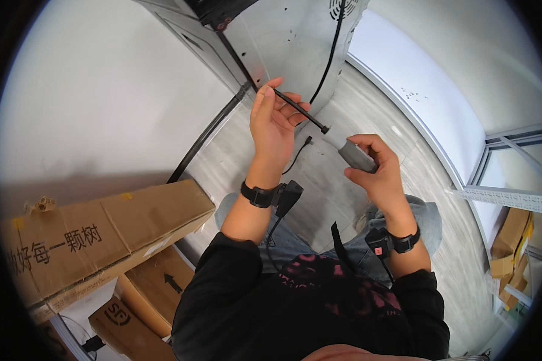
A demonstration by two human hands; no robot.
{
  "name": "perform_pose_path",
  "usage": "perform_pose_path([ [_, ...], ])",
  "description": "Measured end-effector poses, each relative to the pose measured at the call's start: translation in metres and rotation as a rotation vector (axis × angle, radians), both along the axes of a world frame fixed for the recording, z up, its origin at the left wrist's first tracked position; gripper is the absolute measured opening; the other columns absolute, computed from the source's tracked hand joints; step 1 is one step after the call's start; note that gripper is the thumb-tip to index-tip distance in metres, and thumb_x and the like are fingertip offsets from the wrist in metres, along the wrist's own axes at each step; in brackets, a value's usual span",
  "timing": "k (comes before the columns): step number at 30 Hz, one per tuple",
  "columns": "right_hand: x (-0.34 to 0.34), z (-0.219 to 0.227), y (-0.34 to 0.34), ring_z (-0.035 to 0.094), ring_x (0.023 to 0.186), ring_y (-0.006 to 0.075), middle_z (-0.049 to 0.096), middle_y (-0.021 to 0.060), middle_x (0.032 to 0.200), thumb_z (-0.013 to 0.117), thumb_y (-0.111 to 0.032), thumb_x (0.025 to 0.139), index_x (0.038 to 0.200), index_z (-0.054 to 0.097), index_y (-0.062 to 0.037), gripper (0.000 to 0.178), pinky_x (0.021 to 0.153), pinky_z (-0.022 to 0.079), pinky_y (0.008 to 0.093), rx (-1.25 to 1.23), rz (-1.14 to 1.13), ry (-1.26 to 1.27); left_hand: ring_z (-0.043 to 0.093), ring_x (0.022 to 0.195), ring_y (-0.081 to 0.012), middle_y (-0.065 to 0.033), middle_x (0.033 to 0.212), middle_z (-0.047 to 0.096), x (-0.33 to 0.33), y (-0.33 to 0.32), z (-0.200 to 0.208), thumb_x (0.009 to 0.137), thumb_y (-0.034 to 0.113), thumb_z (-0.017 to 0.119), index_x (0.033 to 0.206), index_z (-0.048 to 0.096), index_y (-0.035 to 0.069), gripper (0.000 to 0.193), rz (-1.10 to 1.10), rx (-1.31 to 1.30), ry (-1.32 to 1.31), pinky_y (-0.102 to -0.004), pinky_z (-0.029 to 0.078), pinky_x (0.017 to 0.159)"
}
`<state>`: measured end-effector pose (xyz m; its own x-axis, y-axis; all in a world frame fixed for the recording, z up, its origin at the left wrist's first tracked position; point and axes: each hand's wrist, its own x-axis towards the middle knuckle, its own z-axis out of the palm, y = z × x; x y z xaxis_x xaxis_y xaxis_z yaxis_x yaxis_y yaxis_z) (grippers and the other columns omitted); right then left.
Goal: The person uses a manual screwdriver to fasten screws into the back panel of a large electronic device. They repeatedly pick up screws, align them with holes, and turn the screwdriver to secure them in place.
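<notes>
My left hand (pixel 274 123) is raised in the middle, its partly curled fingers around a thin black hose (pixel 301 109). The hose comes down along the metal cabinet (pixel 277 45) and slants to the right past my fingers, ending in a small dark fitting. Just right of that end, my right hand (pixel 376 165) pinches a grey handle-like piece (pixel 356 157) between thumb and fingers. A pale, narrower part sticks out of this piece toward the hose end; whether the two touch is hard to tell. What kind of piece it is does not show.
Behind my hands, a black cable (pixel 328 66) runs down the cabinet, and a black connector (pixel 309 140) lies low near the floor (pixel 421 180). Cardboard boxes (pixel 114 225) stand at the left. A white metal frame (pixel 506 195) with more cartons (pixel 510 240) is at the right.
</notes>
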<state>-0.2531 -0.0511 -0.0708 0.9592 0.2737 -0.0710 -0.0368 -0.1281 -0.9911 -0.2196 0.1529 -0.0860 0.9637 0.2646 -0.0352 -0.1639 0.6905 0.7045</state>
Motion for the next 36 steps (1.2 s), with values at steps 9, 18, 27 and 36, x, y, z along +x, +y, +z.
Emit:
perform_pose_path([
  [9,0.075,0.053,-0.125,0.048,0.059,0.0056,0.061,-0.0003,0.077,0.067,-0.001,0.063,0.098,0.065,-0.0054,0.035,0.047,0.032,0.0203,-0.081,0.064,0.106,0.064,0.076,-0.0214,-0.0116,0.093,0.063,0.057,-0.074,-0.013,0.093,0.02,0.051,0.1,0.052,0.006,0.015,-0.194,-0.022,-0.114,-0.0312,0.052,0.063],
  [18,0.183,-0.046,-0.301,0.045,0.055,0.0065,0.058,0.0008,0.069,0.062,-0.005,0.059,0.092,0.064,-0.0004,0.033,0.047,0.031,0.0199,-0.06,-0.051,0.236,0.06,0.077,-0.0168,-0.0072,0.09,0.062,0.183,-0.242,-0.107,0.091,0.017,0.056,0.094,0.057,0.006,0.011,-0.404,0.079,0.205,-0.0292,0.049,0.069],
  [27,0.18,-0.25,-0.411,0.05,0.055,0.0102,0.056,0.0033,0.072,0.064,-0.009,0.065,0.097,0.06,0.0014,0.034,0.047,0.036,0.0226,0.304,-0.409,0.611,0.056,0.071,-0.0156,-0.0036,0.082,0.06,0.281,-0.362,-0.267,0.081,0.014,0.068,0.084,0.067,0.007,0.008,-0.226,0.868,0.255,-0.0288,0.045,0.063],
  [36,0.156,-0.303,-0.44,0.051,0.056,0.0106,0.054,0.0018,0.071,0.062,-0.013,0.067,0.099,0.058,-0.0003,0.034,0.05,0.037,0.0234,0.405,-0.532,0.643,0.052,0.079,-0.0232,-0.0031,0.078,0.059,0.311,-0.413,-0.345,0.072,0.011,0.072,0.082,0.072,0.012,0.01,-0.082,1.703,-0.098,-0.0344,0.044,0.069],
])
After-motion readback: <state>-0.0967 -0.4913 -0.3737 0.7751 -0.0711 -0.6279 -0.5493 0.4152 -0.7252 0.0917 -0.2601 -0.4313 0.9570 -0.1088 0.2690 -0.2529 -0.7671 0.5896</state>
